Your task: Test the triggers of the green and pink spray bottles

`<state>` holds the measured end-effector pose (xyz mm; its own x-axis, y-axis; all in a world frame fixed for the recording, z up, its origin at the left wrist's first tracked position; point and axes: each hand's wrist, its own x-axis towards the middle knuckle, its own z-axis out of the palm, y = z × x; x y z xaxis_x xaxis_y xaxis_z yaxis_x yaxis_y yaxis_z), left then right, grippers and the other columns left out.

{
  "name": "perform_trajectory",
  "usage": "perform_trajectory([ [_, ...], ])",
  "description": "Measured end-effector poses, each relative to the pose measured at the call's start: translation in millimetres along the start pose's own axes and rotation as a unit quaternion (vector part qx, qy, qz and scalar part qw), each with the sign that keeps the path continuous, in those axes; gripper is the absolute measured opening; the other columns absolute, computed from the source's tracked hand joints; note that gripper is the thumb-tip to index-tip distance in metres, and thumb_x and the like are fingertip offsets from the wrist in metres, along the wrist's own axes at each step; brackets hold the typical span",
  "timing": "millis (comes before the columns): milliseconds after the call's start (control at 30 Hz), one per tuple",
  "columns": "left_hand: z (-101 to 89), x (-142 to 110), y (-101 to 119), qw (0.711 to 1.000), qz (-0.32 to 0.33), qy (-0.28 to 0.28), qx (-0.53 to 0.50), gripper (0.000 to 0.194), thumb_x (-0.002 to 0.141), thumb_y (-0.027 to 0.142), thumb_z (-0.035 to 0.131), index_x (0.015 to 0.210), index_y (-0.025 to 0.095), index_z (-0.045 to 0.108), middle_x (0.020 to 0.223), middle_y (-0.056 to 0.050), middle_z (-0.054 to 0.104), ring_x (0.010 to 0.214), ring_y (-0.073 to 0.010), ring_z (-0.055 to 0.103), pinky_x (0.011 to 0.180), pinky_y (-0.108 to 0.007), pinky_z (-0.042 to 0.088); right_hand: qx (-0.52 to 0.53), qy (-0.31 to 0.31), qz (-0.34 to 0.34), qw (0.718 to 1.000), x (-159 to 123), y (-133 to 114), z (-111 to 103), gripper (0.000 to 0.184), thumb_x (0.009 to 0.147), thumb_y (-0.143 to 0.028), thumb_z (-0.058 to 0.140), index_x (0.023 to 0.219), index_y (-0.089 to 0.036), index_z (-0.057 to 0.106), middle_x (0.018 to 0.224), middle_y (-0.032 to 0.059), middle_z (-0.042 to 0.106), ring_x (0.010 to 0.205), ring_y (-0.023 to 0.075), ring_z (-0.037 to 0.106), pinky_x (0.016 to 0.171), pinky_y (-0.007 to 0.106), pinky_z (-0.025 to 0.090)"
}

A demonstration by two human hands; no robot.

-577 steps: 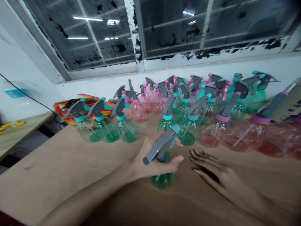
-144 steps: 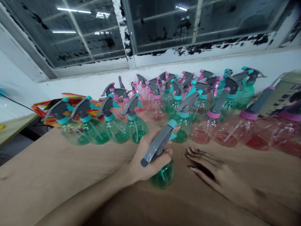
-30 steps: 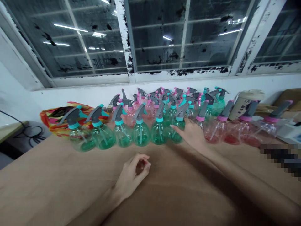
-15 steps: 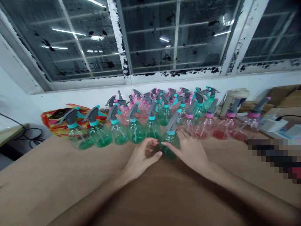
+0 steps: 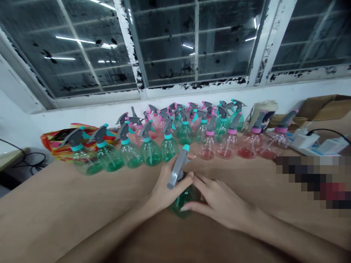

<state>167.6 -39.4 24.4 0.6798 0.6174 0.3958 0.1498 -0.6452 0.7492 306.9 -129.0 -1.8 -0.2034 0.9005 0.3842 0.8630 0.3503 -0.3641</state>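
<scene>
A green spray bottle [image 5: 181,207] with a grey trigger head stands near me on the brown table, its nozzle pointing away. My left hand [image 5: 163,191] is closed round its neck, just under the head, with the thumb across the near side. Against the right side of the round body, my right hand [image 5: 223,202] grips with thumb and fingers. The bottle's collar is mostly hidden by my left hand. Just beyond stand several green spray bottles [image 5: 152,153] in a row, with several pink spray bottles [image 5: 227,144] to their right.
More green and pink spray bottles crowd behind the front row, below the window. A red and yellow bag [image 5: 51,146] lies at the left. To the right are a pale canister [image 5: 256,113], a cardboard box [image 5: 323,107] and a power strip with plugs [image 5: 307,140].
The green bottle has come closer to me and slightly left, out of the row's gap. My left hand has closed round its neck; my right hand still holds the body.
</scene>
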Motion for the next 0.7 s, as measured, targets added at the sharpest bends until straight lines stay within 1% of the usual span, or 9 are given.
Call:
perform_trajectory([
  [67, -1.3, -4, -1, 1.000, 0.003, 0.024, 0.005, 0.037, 0.080, 0.018, 0.050, 0.116, 0.027, 0.048, 0.114, -0.002, 0.060, 0.093, -0.0196, 0.061, 0.086, -0.037, 0.047, 0.024, -0.020, 0.006, 0.999, -1, 21, -3, 0.052, 0.086, -0.053, 0.040, 0.123, -0.018, 0.049, 0.107, 0.0089, 0.066, 0.093, 0.0230, 0.064, 0.073, 0.037, 0.053],
  [133, -2.3, -5, -2, 0.999, 0.006, 0.034, -0.002, 0.038, 0.079, 0.015, 0.049, 0.114, 0.029, 0.050, 0.118, 0.000, 0.059, 0.102, -0.0202, 0.057, 0.091, -0.037, 0.045, -0.005, 0.002, 0.023, 1.000, -4, 48, -1, 0.054, 0.086, -0.052, 0.042, 0.129, -0.019, 0.044, 0.122, 0.0102, 0.058, 0.105, 0.0244, 0.059, 0.085, 0.042, 0.049],
  [200, -2.7, -2, -4, 0.999, 0.005, 0.030, -0.016, 0.038, 0.076, 0.013, 0.050, 0.110, 0.031, 0.052, 0.115, 0.002, 0.060, 0.105, -0.0202, 0.056, 0.092, -0.037, 0.045, -0.014, 0.019, 0.034, 0.999, -8, 77, 5, 0.048, 0.087, -0.048, 0.042, 0.126, -0.022, 0.047, 0.126, 0.0079, 0.056, 0.111, 0.0233, 0.055, 0.091, 0.045, 0.045],
  [267, -2.2, 5, -7, 1.000, 0.001, 0.019, -0.023, 0.038, 0.075, 0.014, 0.051, 0.109, 0.031, 0.055, 0.107, 0.001, 0.063, 0.099, -0.0207, 0.059, 0.087, -0.037, 0.048, -0.013, 0.022, 0.037, 0.999, -12, 100, 11, 0.042, 0.088, -0.046, 0.042, 0.122, -0.024, 0.052, 0.124, 0.0060, 0.058, 0.113, 0.0215, 0.054, 0.094, 0.044, 0.044],
  [333, -1.4, 14, -10, 1.000, -0.007, 0.009, -0.009, 0.036, 0.073, 0.018, 0.051, 0.107, 0.030, 0.058, 0.096, 0.000, 0.066, 0.087, -0.0214, 0.062, 0.078, -0.037, 0.051, -0.008, 0.018, 0.035, 0.999, -15, 117, 15, 0.038, 0.089, -0.044, 0.042, 0.119, -0.025, 0.055, 0.122, 0.0046, 0.059, 0.114, 0.0200, 0.053, 0.096, 0.044, 0.042],
  [433, -0.5, 26, -12, 1.000, -0.010, -0.003, 0.024, 0.031, 0.071, 0.023, 0.051, 0.099, 0.028, 0.062, 0.080, 0.000, 0.066, 0.069, -0.0193, 0.061, 0.069, -0.036, 0.052, 0.002, 0.009, 0.032, 0.999, -16, 127, 19, 0.038, 0.089, -0.043, 0.042, 0.120, -0.025, 0.055, 0.123, 0.0043, 0.059, 0.116, 0.0198, 0.051, 0.098, 0.044, 0.040],
  [533, -0.1, 35, -13, 0.999, 0.004, -0.017, 0.028, 0.026, 0.070, 0.023, 0.050, 0.093, 0.026, 0.063, 0.075, 0.001, 0.063, 0.065, -0.0170, 0.058, 0.065, -0.032, 0.051, 0.006, -0.003, 0.033, 0.999, -16, 128, 21, 0.042, 0.088, -0.044, 0.044, 0.122, -0.023, 0.053, 0.125, 0.0057, 0.057, 0.119, 0.0209, 0.049, 0.099, 0.044, 0.040],
  [633, 0.3, 42, -11, 0.999, -0.014, -0.039, 0.029, 0.019, 0.070, 0.024, 0.049, 0.085, 0.024, 0.060, 0.068, 0.001, 0.058, 0.059, -0.0154, 0.054, 0.055, -0.028, 0.047, -0.004, -0.011, 0.039, 0.999, -16, 126, 22, 0.044, 0.088, -0.045, 0.044, 0.125, -0.021, 0.051, 0.127, 0.0063, 0.056, 0.120, 0.0211, 0.047, 0.100, 0.044, 0.039],
  [700, 0.6, 45, -10, 0.998, -0.023, -0.055, 0.035, 0.013, 0.070, 0.025, 0.048, 0.080, 0.023, 0.057, 0.066, 0.001, 0.056, 0.055, -0.0147, 0.051, 0.052, -0.027, 0.045, -0.011, -0.010, 0.043, 0.999, -17, 126, 23, 0.045, 0.087, -0.044, 0.044, 0.125, -0.022, 0.051, 0.127, 0.0061, 0.056, 0.120, 0.0215, 0.047, 0.100, 0.043, 0.040],
])
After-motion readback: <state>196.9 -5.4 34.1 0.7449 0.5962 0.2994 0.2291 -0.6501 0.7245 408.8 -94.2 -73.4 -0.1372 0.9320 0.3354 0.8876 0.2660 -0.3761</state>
